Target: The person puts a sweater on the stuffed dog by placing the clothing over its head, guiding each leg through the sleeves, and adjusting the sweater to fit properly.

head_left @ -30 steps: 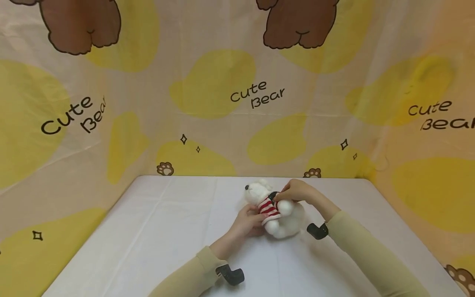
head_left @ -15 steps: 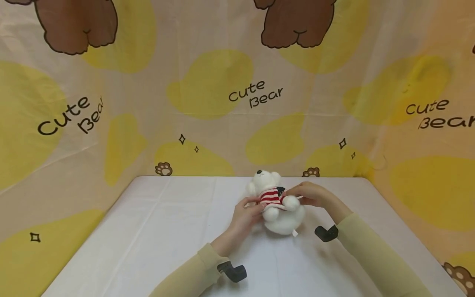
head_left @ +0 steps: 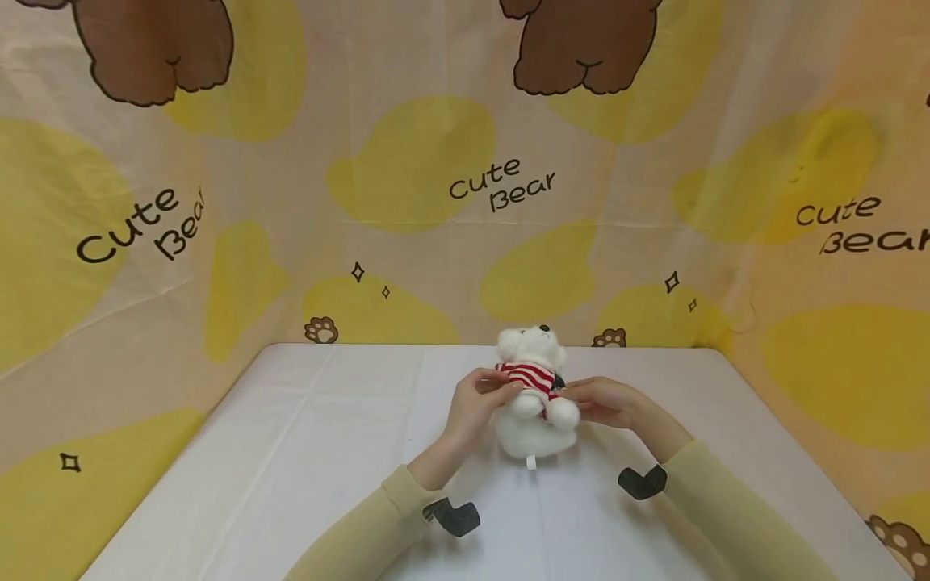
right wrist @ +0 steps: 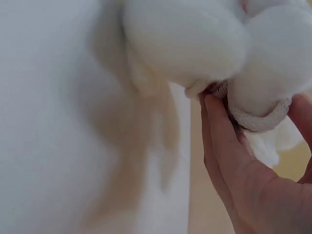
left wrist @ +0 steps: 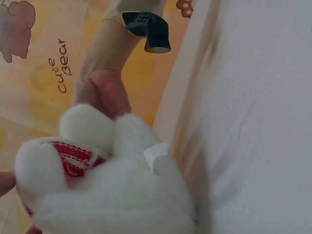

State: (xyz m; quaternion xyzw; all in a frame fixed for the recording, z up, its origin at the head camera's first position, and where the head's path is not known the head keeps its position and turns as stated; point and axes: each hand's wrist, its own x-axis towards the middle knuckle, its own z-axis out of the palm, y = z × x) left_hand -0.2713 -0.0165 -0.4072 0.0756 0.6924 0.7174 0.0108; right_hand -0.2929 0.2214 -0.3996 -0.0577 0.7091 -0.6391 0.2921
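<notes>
A white plush bear (head_left: 538, 436) in a red-and-white striped sweater (head_left: 528, 375) stands out between the two hands at the far middle of the table, head up and nose turned upward to the right. My left hand (head_left: 472, 411) grips its left side, thumb over the sweater. On the other side my right hand (head_left: 609, 402) holds the sweater's edge by the bear's limb. The left wrist view shows the bear's round white underside (left wrist: 122, 195) and a small white tag (left wrist: 156, 156). In the right wrist view, the fingers (right wrist: 224, 136) lie along the sweater hem.
The white tabletop (head_left: 327, 452) spreads around the hands. Printed cloth walls (head_left: 407, 177) with yellow patches and bear drawings enclose it at the back and sides. A black wrist mount (head_left: 454, 516) sits below the left hand, another black mount (head_left: 643, 482) below the right.
The bear has turned from leaning left, nose to the left, to head-up with its nose toward the right. My right hand has shifted right and slightly lower; my left hand has risen slightly.
</notes>
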